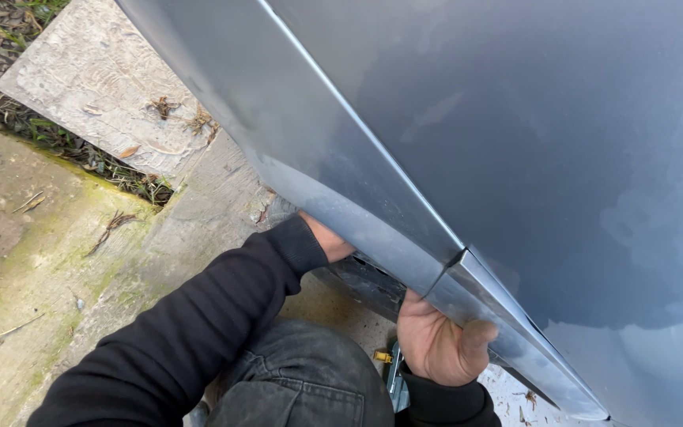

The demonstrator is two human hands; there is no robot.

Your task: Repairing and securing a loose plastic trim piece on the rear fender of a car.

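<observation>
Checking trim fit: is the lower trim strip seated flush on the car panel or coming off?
Coming off: the trim strip stands out from the panel, gripped by the right hand.

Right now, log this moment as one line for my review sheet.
left hand: reaching under grey car panel, mostly hidden | right hand: gripping sill trim strip | ground: concrete

The left hand [327, 239] is hidden past the wrist behind the lower edge of the grey car panel [468, 126], so its grip cannot be seen. The right hand [440, 344] shows palm and thumb; its fingers [414, 304] vanish under the sill trim [507, 332]. Just below that grip, a metal tool [394, 379] is mostly covered by knee and sleeve. The panel runs off the picture's top and right edges.
</observation>
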